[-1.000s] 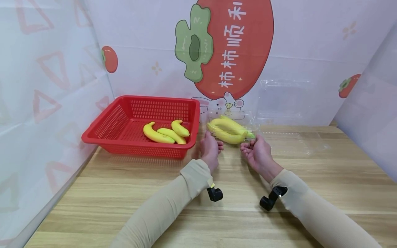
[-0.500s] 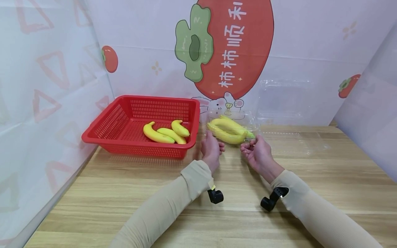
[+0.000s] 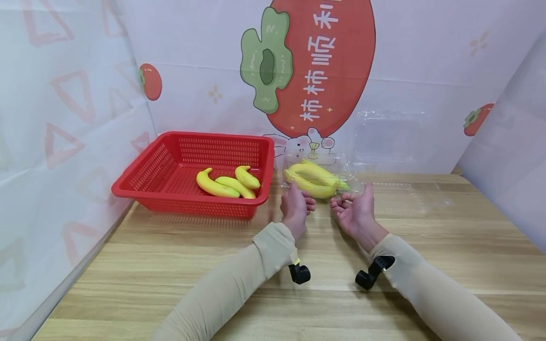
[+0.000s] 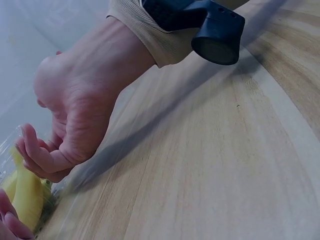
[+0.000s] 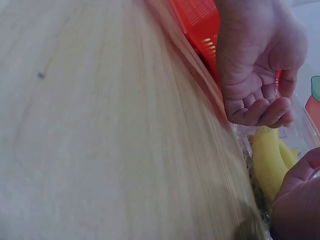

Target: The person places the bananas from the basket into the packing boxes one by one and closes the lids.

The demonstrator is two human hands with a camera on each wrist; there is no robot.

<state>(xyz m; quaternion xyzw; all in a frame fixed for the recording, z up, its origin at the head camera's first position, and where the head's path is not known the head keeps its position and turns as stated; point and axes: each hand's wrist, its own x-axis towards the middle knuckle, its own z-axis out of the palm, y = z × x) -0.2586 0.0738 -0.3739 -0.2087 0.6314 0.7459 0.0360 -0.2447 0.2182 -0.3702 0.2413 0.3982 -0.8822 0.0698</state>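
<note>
Two yellow bananas, one with a green tip, lie inside a clear plastic clamshell box with its lid down, near the back wall. At the box's front left corner is my left hand, fingers loosely bent and nothing held. My right hand is at the front right corner, thumb raised, fingers curled loosely around nothing. In the left wrist view the right hand appears beside the box. The right wrist view has the left hand above a banana. Whether fingertips touch the plastic, I cannot tell.
Left of the box stands a red slotted basket holding three bananas. A second clear clamshell box lies opened at the right, its lid upright near the back wall. Cloth walls enclose the wooden table.
My left hand has drawn slightly right and toward me, away from the box's left corner. My right thumb has lifted from the right corner. The box and bananas stay put.
</note>
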